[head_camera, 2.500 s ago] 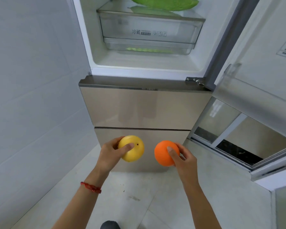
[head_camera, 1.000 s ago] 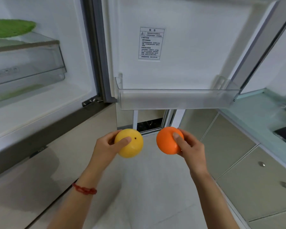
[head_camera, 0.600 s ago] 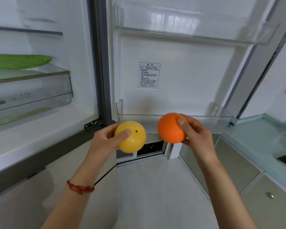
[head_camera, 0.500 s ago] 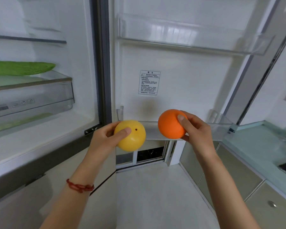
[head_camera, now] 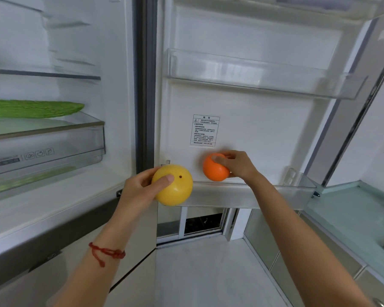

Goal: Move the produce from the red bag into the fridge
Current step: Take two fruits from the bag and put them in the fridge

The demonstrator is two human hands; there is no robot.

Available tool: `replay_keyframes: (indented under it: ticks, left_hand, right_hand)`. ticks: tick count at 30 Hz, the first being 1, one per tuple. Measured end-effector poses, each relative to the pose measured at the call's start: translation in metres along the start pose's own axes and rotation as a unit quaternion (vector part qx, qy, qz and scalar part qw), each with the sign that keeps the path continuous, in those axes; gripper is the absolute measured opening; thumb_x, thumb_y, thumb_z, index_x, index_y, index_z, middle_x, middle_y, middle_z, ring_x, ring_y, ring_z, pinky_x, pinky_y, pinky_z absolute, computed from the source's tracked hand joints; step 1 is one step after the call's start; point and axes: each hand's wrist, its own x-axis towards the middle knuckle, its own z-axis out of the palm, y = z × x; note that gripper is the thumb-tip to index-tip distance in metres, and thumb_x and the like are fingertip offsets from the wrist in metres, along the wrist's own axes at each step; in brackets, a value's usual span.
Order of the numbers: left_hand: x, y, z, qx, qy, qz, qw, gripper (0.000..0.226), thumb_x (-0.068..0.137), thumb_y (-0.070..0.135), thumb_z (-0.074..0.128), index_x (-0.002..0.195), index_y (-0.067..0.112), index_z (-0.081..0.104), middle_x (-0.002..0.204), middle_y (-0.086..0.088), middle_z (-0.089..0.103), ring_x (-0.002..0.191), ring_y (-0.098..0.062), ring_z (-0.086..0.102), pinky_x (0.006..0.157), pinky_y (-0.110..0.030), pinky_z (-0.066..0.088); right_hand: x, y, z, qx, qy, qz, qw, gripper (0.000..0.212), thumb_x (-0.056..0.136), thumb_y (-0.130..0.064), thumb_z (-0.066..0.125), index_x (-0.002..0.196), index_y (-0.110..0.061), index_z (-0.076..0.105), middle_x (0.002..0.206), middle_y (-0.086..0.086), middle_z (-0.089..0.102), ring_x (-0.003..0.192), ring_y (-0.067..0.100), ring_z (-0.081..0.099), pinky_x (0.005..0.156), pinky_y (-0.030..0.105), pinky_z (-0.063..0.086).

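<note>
My left hand (head_camera: 140, 189) grips a round yellow fruit (head_camera: 175, 187) in front of the left end of the lower door bin (head_camera: 264, 196) of the open fridge door. My right hand (head_camera: 237, 165) holds an orange (head_camera: 213, 169) just over that bin's rim, close to the door's inner wall. A long green vegetable (head_camera: 31, 108) lies on the glass shelf over the crisper drawer (head_camera: 47, 149) inside the fridge. The red bag is out of view.
A second clear door bin (head_camera: 253, 74) sits higher on the door, above a warning label (head_camera: 205, 130). A pale green countertop (head_camera: 359, 216) with cabinets below runs along the right. The closed lower fridge drawers (head_camera: 13, 282) are at bottom left.
The view turned from the fridge front to the open door. Both hands rose; my right hand carried the orange forward to the lower door bin, and the yellow fruit moved up beside it.
</note>
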Motion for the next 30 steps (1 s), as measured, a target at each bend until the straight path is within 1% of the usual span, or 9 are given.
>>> replay_keyframes:
  ticks: [3,7,9,12,14,16,20,24,30]
  left_hand:
    - [0.002,-0.002,-0.006,-0.003,-0.001,-0.004,1.000,0.032,0.062,0.035,0.073,0.093,0.037,0.062,0.105,0.008,0.064,0.099,-0.015,0.060,0.080,-0.031,0.050]
    - [0.002,-0.006,-0.011,0.003,0.009,-0.012,1.000,0.041,0.055,0.039,0.079,0.092,0.037,0.062,0.104,0.008,0.064,0.099,-0.015,0.060,0.082,-0.034,0.051]
    - [0.001,-0.009,-0.011,0.005,0.015,-0.010,1.000,0.037,0.059,0.038,0.076,0.093,0.036,0.062,0.104,0.007,0.064,0.099,-0.015,0.060,0.082,-0.034,0.051]
    - [0.001,-0.011,-0.012,0.011,0.023,-0.011,1.000,0.022,0.077,0.024,0.071,0.093,0.035,0.060,0.102,0.008,0.062,0.099,-0.017,0.058,0.082,-0.034,0.050]
    - [-0.002,-0.011,-0.014,0.020,0.026,-0.011,0.999,0.025,0.074,0.028,0.074,0.092,0.037,0.059,0.101,0.009,0.061,0.097,-0.016,0.058,0.079,-0.033,0.050]
    - [-0.005,-0.009,-0.016,0.020,0.035,-0.009,0.999,0.029,0.066,0.033,0.073,0.091,0.037,0.059,0.100,0.010,0.061,0.094,-0.012,0.058,0.074,-0.029,0.050]
    - [-0.011,-0.008,-0.022,0.028,0.065,-0.005,0.997,0.022,0.081,0.019,0.066,0.096,0.033,0.058,0.096,0.012,0.060,0.091,-0.011,0.057,0.073,-0.028,0.049]
    - [-0.022,-0.007,-0.028,0.037,0.098,-0.005,0.994,0.031,0.076,0.017,0.073,0.103,0.026,0.060,0.095,0.012,0.061,0.087,-0.007,0.057,0.070,-0.025,0.048]
    - [-0.046,-0.007,-0.049,0.097,0.159,-0.011,0.982,0.035,0.080,0.016,0.068,0.114,0.020,0.059,0.103,0.002,0.060,0.091,-0.014,0.057,0.067,-0.022,0.047]
  right_hand:
    - [0.005,0.008,0.002,-0.055,-0.063,0.024,0.996,0.041,0.078,-0.033,0.071,0.111,-0.011,0.062,0.107,0.008,0.059,0.092,0.025,0.060,0.062,0.030,0.052]
    - [0.005,0.010,0.002,-0.104,-0.126,0.022,0.986,0.034,0.081,-0.030,0.067,0.106,-0.007,0.066,0.099,0.011,0.065,0.083,0.021,0.061,0.062,0.026,0.049]
    - [0.005,0.009,0.002,-0.102,-0.126,0.027,0.986,0.034,0.082,-0.031,0.066,0.105,-0.007,0.066,0.096,0.009,0.064,0.082,0.021,0.061,0.063,0.027,0.049]
    - [0.007,0.011,0.002,-0.110,-0.128,0.026,0.985,0.037,0.082,-0.035,0.066,0.107,-0.008,0.065,0.098,0.008,0.064,0.081,0.018,0.060,0.066,0.026,0.049]
    - [0.009,0.013,0.003,-0.127,-0.112,0.010,0.985,0.044,0.080,-0.038,0.067,0.112,-0.008,0.063,0.109,0.009,0.065,0.092,0.021,0.060,0.077,0.030,0.049]
    - [0.009,0.011,0.003,-0.147,-0.076,-0.015,0.986,0.051,0.080,-0.038,0.067,0.120,-0.009,0.058,0.121,0.009,0.061,0.108,0.023,0.057,0.089,0.029,0.043]
    - [-0.006,-0.002,0.007,-0.142,-0.030,-0.097,0.985,0.046,0.084,-0.035,0.063,0.124,-0.015,0.056,0.127,0.004,0.058,0.114,0.016,0.052,0.089,0.020,0.034]
    - [-0.027,-0.016,0.017,-0.164,-0.006,-0.169,0.972,0.044,0.086,-0.036,0.059,0.125,-0.016,0.055,0.134,0.001,0.052,0.125,0.016,0.044,0.096,0.019,0.028]
    - [-0.056,-0.033,0.052,-0.216,-0.081,-0.300,0.926,0.044,0.090,-0.035,0.054,0.130,-0.017,0.049,0.135,0.001,0.050,0.123,0.017,0.044,0.100,0.023,0.031]
